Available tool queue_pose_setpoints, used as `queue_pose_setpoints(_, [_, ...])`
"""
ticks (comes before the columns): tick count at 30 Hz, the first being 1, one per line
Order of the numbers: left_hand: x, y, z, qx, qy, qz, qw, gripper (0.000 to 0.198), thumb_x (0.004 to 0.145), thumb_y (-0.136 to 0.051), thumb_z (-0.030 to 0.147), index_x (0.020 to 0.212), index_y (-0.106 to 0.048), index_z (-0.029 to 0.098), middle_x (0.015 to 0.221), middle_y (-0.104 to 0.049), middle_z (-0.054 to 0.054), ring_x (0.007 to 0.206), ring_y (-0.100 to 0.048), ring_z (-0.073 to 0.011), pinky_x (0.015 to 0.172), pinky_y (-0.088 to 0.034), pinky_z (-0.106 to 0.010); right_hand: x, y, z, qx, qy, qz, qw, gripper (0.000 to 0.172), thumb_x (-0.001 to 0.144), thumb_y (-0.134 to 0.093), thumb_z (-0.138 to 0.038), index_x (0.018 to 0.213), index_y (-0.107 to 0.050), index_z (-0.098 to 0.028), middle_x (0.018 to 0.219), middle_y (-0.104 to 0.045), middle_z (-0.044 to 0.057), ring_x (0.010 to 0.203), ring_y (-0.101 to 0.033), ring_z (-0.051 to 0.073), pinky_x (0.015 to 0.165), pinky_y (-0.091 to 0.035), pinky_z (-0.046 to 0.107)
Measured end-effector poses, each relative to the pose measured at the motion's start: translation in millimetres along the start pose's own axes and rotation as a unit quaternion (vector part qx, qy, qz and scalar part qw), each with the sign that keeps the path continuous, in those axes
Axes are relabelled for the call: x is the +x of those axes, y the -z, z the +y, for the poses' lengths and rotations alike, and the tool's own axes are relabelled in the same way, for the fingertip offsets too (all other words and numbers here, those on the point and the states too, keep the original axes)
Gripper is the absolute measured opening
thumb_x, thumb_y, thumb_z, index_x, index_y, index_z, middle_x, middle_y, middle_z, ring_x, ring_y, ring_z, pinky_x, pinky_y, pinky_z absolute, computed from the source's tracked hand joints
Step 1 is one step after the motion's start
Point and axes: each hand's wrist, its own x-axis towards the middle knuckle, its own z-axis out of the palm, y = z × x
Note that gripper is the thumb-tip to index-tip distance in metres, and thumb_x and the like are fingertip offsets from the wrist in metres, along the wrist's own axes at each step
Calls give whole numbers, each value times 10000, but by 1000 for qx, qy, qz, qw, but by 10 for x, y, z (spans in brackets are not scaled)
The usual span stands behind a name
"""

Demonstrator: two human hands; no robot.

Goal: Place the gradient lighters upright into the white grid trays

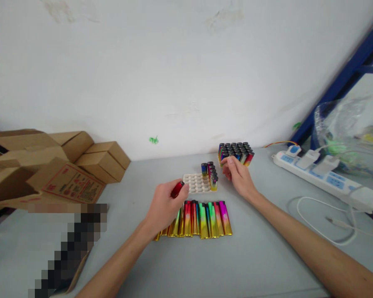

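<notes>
My left hand [166,205] is closed around a red lighter [177,189], whose dark top pokes out between thumb and fingers. Just right of it lies a white tray [196,183] with rows of round holes. Several lighters [212,176] stand upright along the tray's right side. My right hand [238,176] is between the tray and a tight block of upright lighters [235,150], its fingers loosely bent and apart, with nothing visible in them. Below the tray, a row of shiny lighters [203,219] in gold, red, green and purple lies flat, partly hidden by my left hand.
Open cardboard boxes [65,178] are piled on the left of the grey table [186,269]. A white power strip [323,178] with plugs and a looped white cable [301,223] lies on the right. Behind it is a clear plastic bag [345,132]. A white wall backs the table.
</notes>
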Motion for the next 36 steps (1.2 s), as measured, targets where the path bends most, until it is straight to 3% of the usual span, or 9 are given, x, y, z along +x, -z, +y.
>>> queue_pose_setpoints(12, [-9,-10,11,23,1,-15,1000,375,968,-418,385,640,-354,214,608,-295,66,577,-308,-110,565,-233,-272,14,6,56,3,-16,-14,1000,526,1024,-353,-678,1046,-610,-220,814,-623,4,593,-568,131,541,-457,251])
queue_pose_setpoints(27, [-27,-8,-15,25,7,-20,999,340,959,-430,336,649,-378,206,605,-318,69,580,-329,-106,564,-243,-272,-24,14,22,-35,17,-39,999,478,1042,-373,-633,1027,-620,-224,838,-651,15,603,-599,143,562,-469,270])
queue_pose_setpoints(36, [-26,-19,-41,15,11,7,1000,497,1005,-449,529,642,-359,202,589,-289,65,576,-305,-107,549,-241,-269,-27,45,16,-25,10,-89,996,487,1040,-393,-624,1176,-621,-216,1061,-711,66,671,-620,152,598,-498,289])
